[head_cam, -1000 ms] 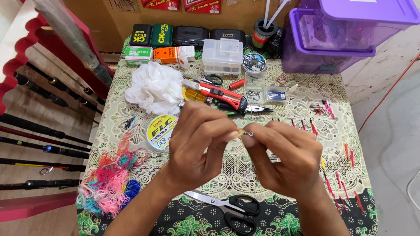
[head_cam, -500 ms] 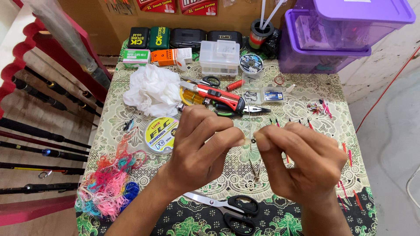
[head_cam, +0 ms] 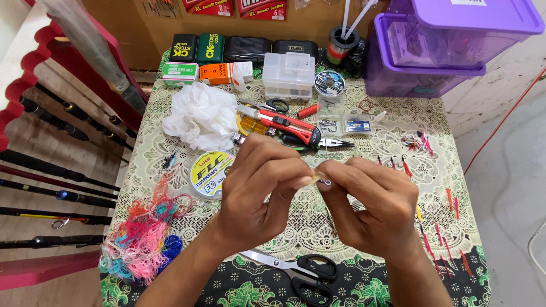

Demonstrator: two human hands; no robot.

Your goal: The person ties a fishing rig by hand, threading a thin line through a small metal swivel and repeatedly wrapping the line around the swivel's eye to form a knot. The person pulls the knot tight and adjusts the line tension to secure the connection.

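Head view: tiny metal piece pinched between both hands above mid-table.

Held at the meeting fingertips: small metal ring or hook eye [head_cam: 325,182], just right of the left hand [head_cam: 259,196] thumb tip and just left of the right hand [head_cam: 372,207] forefinger. Both sets of fingers closed narrow on it, touching; long axis too small to tell. Neither hand clearly nearer. Below the wrists, black-handled scissors [head_cam: 298,270] near the front table edge [head_cam: 170,290]; yellow line spool [head_cam: 209,173] close to the left; red cutter and pliers [head_cam: 290,128] behind. Open lace cloth under the right hand, small red lures [head_cam: 441,233] beyond.
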